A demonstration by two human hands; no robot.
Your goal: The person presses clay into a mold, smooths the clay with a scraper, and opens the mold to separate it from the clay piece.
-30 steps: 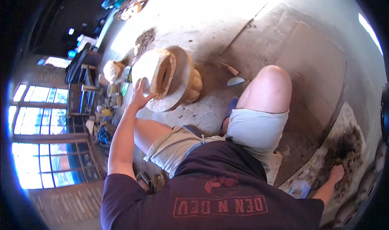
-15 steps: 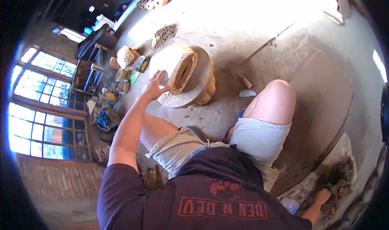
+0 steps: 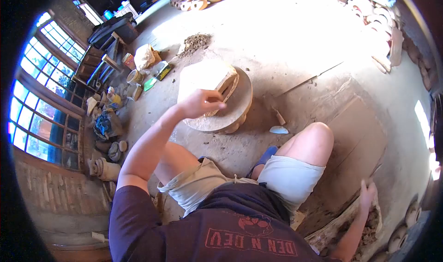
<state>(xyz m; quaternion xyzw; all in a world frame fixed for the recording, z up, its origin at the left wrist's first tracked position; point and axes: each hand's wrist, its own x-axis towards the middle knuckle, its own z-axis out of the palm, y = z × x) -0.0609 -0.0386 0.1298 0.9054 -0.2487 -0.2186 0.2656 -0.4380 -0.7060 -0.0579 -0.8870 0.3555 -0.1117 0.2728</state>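
Note:
My left hand (image 3: 203, 104) is over the near edge of a pale, block-like mold (image 3: 203, 77) with a dark slot in its side. Its fingers are loosely bent and apart, with nothing visible between them. The mold rests on a round turntable (image 3: 242, 100) on the floor. My right hand (image 3: 368, 193) is out to the right, above a dirty cloth (image 3: 330, 234) with dark, crumbly clay (image 3: 370, 229) on it. Its fingers are drawn together; anything small in them is hidden.
A wooden-handled tool (image 3: 279, 117) and a pale blue scraper (image 3: 278, 130) lie right of the turntable. A board (image 3: 350, 137) lies beside my right knee. Tubs, a green-yellow box (image 3: 161, 70) and a heap of crumbs (image 3: 196, 44) stand beyond. Clay pots (image 3: 199, 3) line the back.
My left hand has lifted off the mold's top and shifted right, near its slot. My right hand has risen from the clay and moved forward. The view has shifted.

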